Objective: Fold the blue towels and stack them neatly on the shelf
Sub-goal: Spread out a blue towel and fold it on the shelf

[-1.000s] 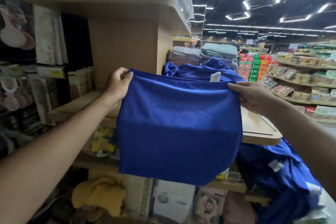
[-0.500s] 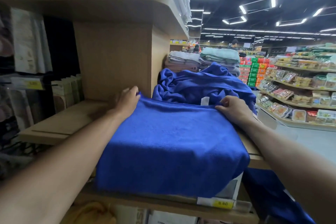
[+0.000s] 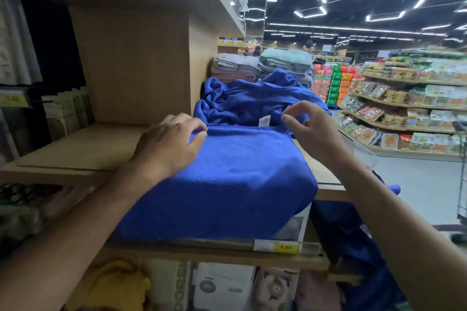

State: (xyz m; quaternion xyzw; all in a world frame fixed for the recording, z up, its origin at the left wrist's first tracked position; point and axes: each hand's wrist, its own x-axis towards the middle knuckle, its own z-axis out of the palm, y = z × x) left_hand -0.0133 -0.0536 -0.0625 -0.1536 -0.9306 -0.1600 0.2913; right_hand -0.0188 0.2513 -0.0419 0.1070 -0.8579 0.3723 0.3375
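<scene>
Towel (image 3: pixel 227 184) on the shelf (image 3: pixel 75 154): your left hand (image 3: pixel 169 141) rests on its corner, fingers bent, grip unclear. Your right hand (image 3: pixel 313 131) hovers, fingers spread

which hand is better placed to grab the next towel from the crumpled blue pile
Probably the right hand: it hovers free beside the crumpled pile, while the left hand sits on the folded towel.
</scene>
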